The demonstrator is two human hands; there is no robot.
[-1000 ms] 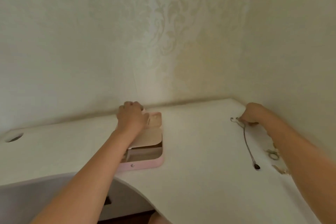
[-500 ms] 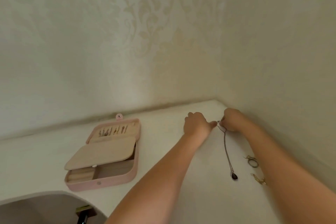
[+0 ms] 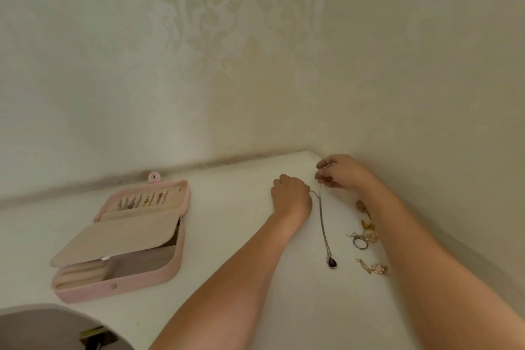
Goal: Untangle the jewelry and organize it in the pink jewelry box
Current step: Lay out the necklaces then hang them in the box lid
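A pink jewelry box (image 3: 170,270) lies open on the white table (image 3: 241,236) at the left, its beige inner flap folded over the tray and several small pieces pinned in the lid. A thin silver necklace (image 3: 322,224) with a dark teardrop pendant (image 3: 331,263) stretches down the table near the corner. My left hand (image 3: 291,197) pinches one strand at the necklace's top. My right hand (image 3: 339,172) pinches the chain's upper end just above it. Gold earrings and rings (image 3: 365,237) lie to the right of the chain, beside my right forearm.
Patterned walls meet in a corner right behind my hands. The table's curved front edge cuts in at the bottom left, over a dark object (image 3: 93,335) below. More gold pieces (image 3: 373,267) lie near the pendant.
My left hand left the jewelry box and came across to the necklace. Both hands now pinch the chain's top end. The view has shifted right, so the box sits further left.
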